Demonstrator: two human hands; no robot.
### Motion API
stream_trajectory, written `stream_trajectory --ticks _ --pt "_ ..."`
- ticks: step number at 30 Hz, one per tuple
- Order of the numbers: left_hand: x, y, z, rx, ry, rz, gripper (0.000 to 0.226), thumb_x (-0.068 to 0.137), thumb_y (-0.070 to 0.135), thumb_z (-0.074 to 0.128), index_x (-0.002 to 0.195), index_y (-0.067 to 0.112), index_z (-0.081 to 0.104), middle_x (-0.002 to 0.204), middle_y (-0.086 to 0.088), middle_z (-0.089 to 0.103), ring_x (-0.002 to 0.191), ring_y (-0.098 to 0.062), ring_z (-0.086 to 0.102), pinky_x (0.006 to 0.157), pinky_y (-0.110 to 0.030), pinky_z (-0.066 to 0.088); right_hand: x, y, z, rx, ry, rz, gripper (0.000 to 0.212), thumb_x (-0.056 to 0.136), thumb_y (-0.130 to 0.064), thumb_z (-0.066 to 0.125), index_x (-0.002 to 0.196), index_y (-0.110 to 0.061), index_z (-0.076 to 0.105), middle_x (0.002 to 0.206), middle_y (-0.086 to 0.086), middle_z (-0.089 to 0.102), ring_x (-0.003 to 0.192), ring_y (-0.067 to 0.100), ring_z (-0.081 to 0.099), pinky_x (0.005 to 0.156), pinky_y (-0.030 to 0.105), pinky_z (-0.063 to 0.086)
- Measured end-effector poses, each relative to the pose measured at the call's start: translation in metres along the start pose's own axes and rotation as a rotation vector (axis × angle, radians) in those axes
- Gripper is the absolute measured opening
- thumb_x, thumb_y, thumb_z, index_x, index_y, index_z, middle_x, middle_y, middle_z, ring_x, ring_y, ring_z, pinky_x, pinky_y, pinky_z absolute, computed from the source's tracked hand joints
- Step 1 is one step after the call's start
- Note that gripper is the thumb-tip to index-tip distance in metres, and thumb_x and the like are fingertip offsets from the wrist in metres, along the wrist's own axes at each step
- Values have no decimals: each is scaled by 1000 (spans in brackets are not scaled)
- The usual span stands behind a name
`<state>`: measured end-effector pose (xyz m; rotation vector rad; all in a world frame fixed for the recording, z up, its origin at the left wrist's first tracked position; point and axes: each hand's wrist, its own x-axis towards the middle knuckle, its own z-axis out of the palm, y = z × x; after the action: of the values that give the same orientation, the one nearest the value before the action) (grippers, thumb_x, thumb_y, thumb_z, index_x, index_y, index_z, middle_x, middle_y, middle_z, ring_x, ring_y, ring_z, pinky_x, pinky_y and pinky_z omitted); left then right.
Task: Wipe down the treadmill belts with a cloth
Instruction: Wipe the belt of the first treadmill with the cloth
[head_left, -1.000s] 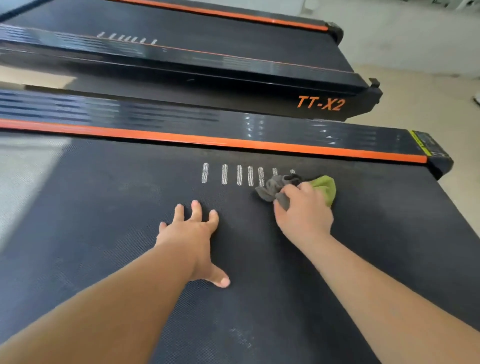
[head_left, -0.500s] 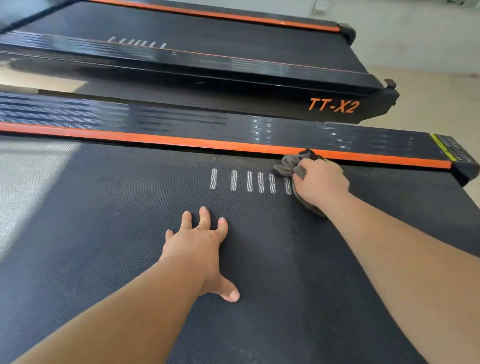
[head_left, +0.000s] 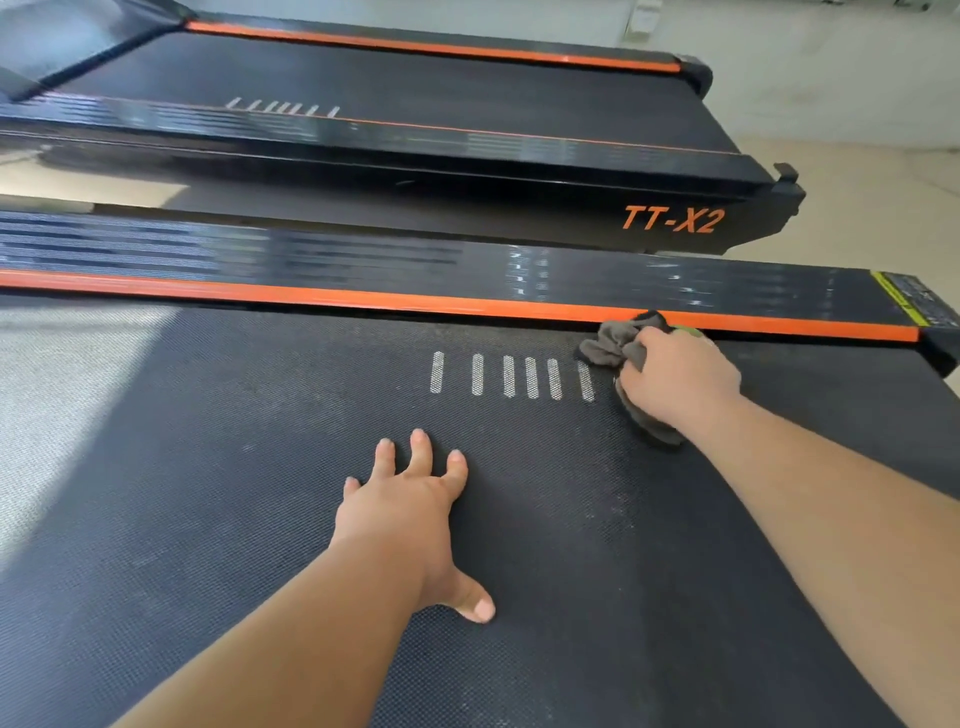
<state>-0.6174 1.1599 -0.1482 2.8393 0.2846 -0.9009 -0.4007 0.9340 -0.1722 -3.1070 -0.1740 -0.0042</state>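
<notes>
Belt (head_left: 208, 493): dark, textured.
Left hand (head_left: 410, 514): still spread flat on it.
Right hand (head_left: 680, 379): at its 2 o'clock, gripping cloth (head_left: 610, 345), shifted up against orange rail (head_left: 363, 299).

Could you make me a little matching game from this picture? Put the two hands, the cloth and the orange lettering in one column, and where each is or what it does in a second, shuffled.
Column one:
1. left hand
2. right hand
3. crumpled grey cloth
4. orange TT-X2 lettering

Column two:
A. on the end of the far treadmill
B. flat on the black textured belt, fingers spread
C. up by the orange side stripe, next to the white dashes
D. gripping the cloth

Pairs: 1-B, 2-D, 3-C, 4-A.
</notes>
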Motion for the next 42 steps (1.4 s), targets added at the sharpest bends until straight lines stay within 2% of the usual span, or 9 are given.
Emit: stream_trajectory --ticks 4,10,17,22,26,30,33,38,42 --pt "0 1 0 4 3 -5 149 55 77 85 162 38 -12 169 2 -24 157 -34 -18 125 -61 10 -50 -43 6 4 111 19 36 88 -43 53 113 -21 66 112 12 63 111 37 58 88 45 48" --pt "-1 -1 -1 -3 8 2 145 54 79 83 163 40 -4 169 4 -23 157 -33 -17 125 -60 13 -117 -43 21 142 168 -763 26 81 -53 58 89 -29 66 94 -4 60 90 28 61 64 38 52" --pt "0 1 0 0 11 0 149 53 77 85 162 39 -10 170 3 -22 157 -33 -17 126 -61 12 -39 1 12 102 147 83 32 96 -47 52 116 -25 64 115 9 61 116 36 54 80 44 48" --pt "1 -1 0 -2 12 2 150 51 78 85 162 40 -8 170 4 -22 157 -33 -16 125 -61 13 -121 -61 19 73 240 -357 25 83 -44 57 98 -24 59 92 8 58 84 36 57 62 37 43" --pt "2 -2 0 -3 10 -4 149 50 80 85 163 40 -4 170 5 -21 158 -32 -15 125 -60 16 -144 -29 12 172 89 -784 32 89 -55 52 111 -34 62 100 -7 58 95 23 58 67 37 54" --pt "2 -3 4 -17 36 -4 150 49 80 84 161 44 -8 170 7 -21 158 -30 -15 125 -59 16 -65 17 10 153 67 -384 36 95 -57 53 126 -39 55 125 -10 59 123 22 53 79 41 57" --pt "1 -3 3 -26 38 -7 150 49 80 84 161 44 -9 170 8 -21 158 -29 -16 126 -59 14 -37 14 11 97 75 -41 36 100 -52 48 129 -30 53 127 4 60 118 34 55 76 43 50" --pt "2 -3 1 -17 31 -5 150 49 80 84 162 43 -9 170 6 -21 158 -31 -15 125 -58 16 -101 -54 21 114 209 -354 25 89 -50 55 97 -27 61 97 0 62 94 32 59 67 41 51" --pt "2 -4 1 -13 26 -7 151 49 81 83 161 43 -11 169 7 -23 158 -29 -16 125 -58 17 -119 -40 20 258 128 -609 28 89 -56 53 108 -37 62 101 -13 58 102 19 59 74 39 52"
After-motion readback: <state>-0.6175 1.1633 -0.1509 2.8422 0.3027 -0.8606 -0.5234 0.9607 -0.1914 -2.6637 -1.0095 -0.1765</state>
